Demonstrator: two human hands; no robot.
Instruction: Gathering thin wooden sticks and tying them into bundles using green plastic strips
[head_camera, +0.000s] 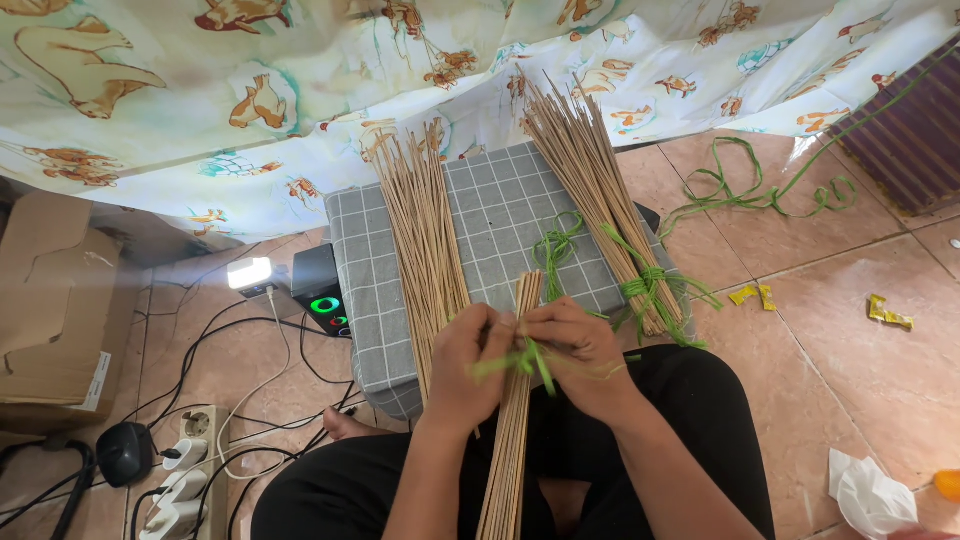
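While both hands pinch a green strip around it, the thin tan stick bundle runs off the bottom edge; left hand, right hand.

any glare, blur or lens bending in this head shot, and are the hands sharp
Head view: even soft daylight with faint shadows; the small lamp on the floor is blown out white. The left hand and right hand on the stick bundle are sharp. Wide-angle bending shows at the edges, where the floor tiles curve.

loose sticks left, tied bundle right, bare cushion between
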